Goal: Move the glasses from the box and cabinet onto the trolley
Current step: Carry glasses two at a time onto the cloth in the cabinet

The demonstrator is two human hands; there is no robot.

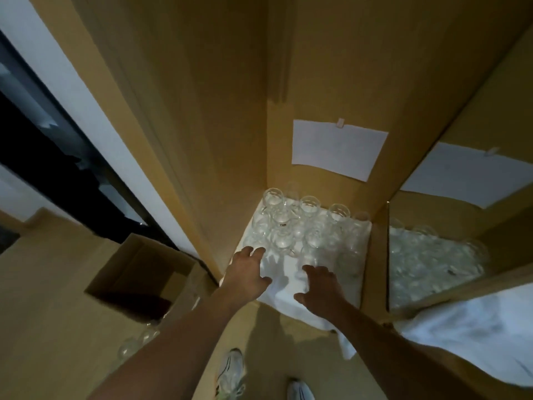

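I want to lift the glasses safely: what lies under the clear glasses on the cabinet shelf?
A white cloth lies under the clear stemmed glasses, hanging over the shelf's front edge. The shelf surface under the cloth is covered. Both hands reach over it.

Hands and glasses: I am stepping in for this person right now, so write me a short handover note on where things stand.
Left hand: open, empty, reaching onto the white cloth on the cabinet shelf.
Right hand: open, empty, beside it on the same cloth.
Glasses: a cluster stands upright on that cloth, just beyond both hands. More glasses fill the next compartment to the right. A few more show by the open cardboard box at lower left.
Done: nothing visible; the trolley is out of view.
Left: grasp glasses from this shelf, carry them to the trolley, then clear the other compartment and the box.
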